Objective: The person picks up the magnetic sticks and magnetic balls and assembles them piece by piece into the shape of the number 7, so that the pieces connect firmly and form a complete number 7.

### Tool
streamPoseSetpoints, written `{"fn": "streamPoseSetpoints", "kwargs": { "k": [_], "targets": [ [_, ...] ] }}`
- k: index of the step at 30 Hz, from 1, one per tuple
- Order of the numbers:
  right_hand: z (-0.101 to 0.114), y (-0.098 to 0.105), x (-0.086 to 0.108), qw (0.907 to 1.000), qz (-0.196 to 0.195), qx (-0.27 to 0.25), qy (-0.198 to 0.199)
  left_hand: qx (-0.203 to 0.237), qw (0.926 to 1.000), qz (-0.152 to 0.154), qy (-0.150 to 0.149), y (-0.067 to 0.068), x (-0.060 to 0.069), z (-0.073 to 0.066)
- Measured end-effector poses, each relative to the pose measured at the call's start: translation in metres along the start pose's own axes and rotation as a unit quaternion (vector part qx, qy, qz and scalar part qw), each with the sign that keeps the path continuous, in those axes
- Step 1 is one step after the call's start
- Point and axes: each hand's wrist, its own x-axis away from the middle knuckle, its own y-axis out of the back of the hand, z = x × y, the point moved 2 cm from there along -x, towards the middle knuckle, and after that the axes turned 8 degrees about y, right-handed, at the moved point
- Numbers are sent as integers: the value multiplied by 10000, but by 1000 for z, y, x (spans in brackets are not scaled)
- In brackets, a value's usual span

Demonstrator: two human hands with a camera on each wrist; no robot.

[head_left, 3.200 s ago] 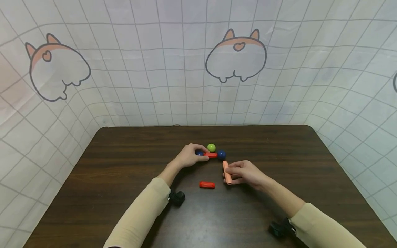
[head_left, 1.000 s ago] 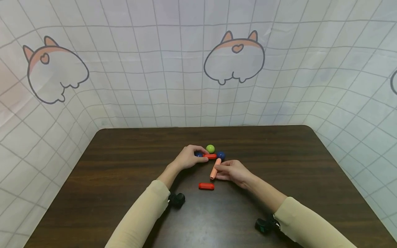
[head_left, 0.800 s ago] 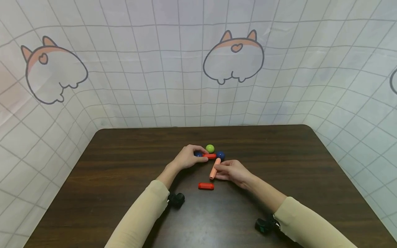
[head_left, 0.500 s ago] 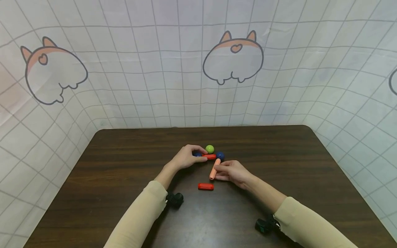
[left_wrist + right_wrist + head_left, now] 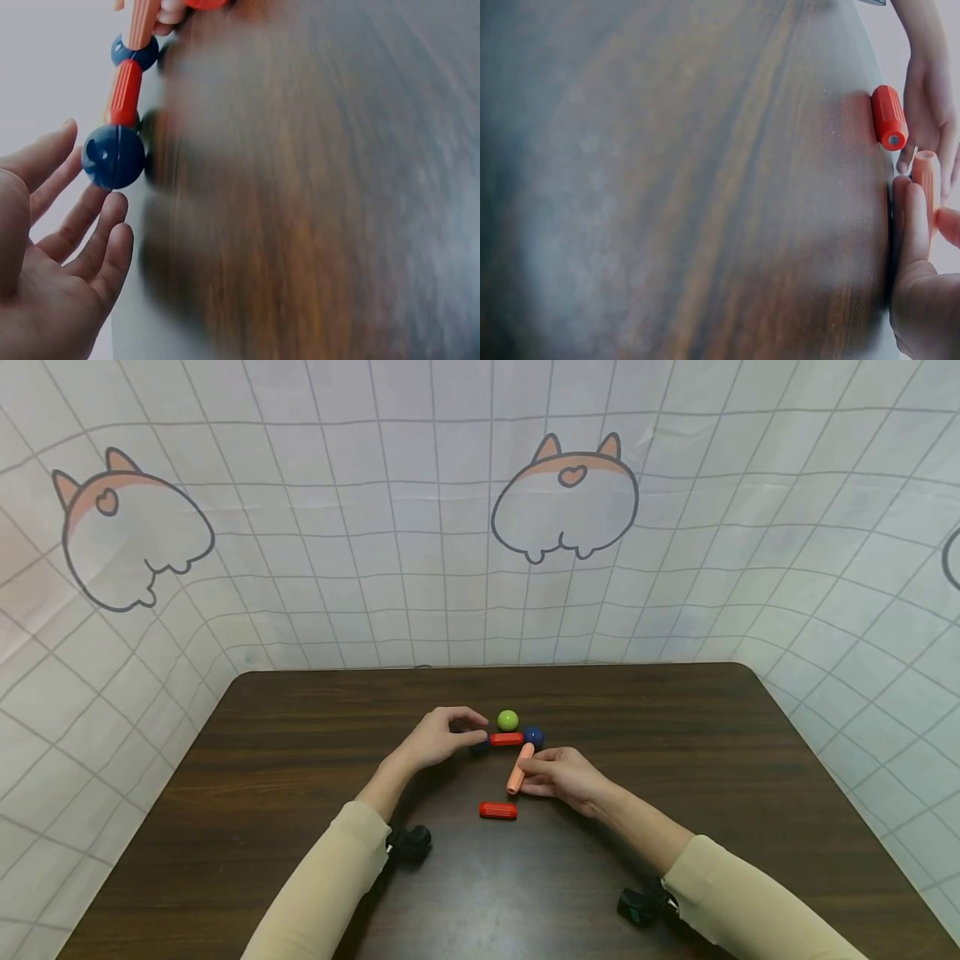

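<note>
Peach-coloured rod near the middle of a dark wood-grain tabletop, pinched between thumb and fingers of the right hand, grip firmly on its side. Upper end against a dark blue ball, lower end slanting back toward the person and a little left; contact with the tabletop unclear. Leftward from that ball, a short red rod, touching it at one end and a second blue ball at the other. Beside this second ball, the left hand, thumb and fingers parted, grip relaxed and holding nothing; fingertip contact with the ball hard to tell. Just beyond the short red rod, a lime-green ball. Closer to the person, apart from the peach-coloured rod's lower end, another red rod, lying crosswise, with a small grey disc in one end. Farther out, pale yellow sleeves and small black devices at both wrists. Behind and around, white grid-lined cloth printed with round cartoon animals, ears orange.
</note>
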Motion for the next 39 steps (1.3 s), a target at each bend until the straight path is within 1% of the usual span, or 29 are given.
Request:
{"fn": "streamPoseSetpoints", "kwargs": {
  "k": [4, 10, 12, 14, 18, 23, 28, 32, 35, 39],
  "targets": [
    [1, 0, 0, 10000, 5, 21, 2, -5, 9999, -144, 26, 6, 4, 2],
    [0, 1, -1, 10000, -13, 29, -18, -86, 9983, -578, -46, 8, 11, 0],
    [0, 1, -1, 10000, -10, 31, -26, -66, 9979, -632, -79, 8, 14, -2],
    [0, 1, -2, 10000, -9, 33, -22, -37, 9981, -609, -120, 7, 19, -6],
    [1, -1, -2, 10000, -14, 7, 8, -24, 9989, -419, -229, 2, 27, -13],
    [4, -3, -3, 10000, -46, -10, -9, -183, 9994, -139, -272, -5, 38, -18],
    [5, -2, -4, 9999, -116, -14, -57, -364, 9983, 280, -347, -13, 46, -21],
    [5, -3, -4, 9999, -100, -75, -81, -432, 9964, 613, -392, -19, 52, -24],
    [5, -3, -4, 9999, -89, -114, -79, -496, 9952, 726, -440, -24, 55, -25],
    [4, -3, -5, 9998, -85, -179, -59, -557, 9940, 860, -388, -30, 57, -25]
  ]
}}
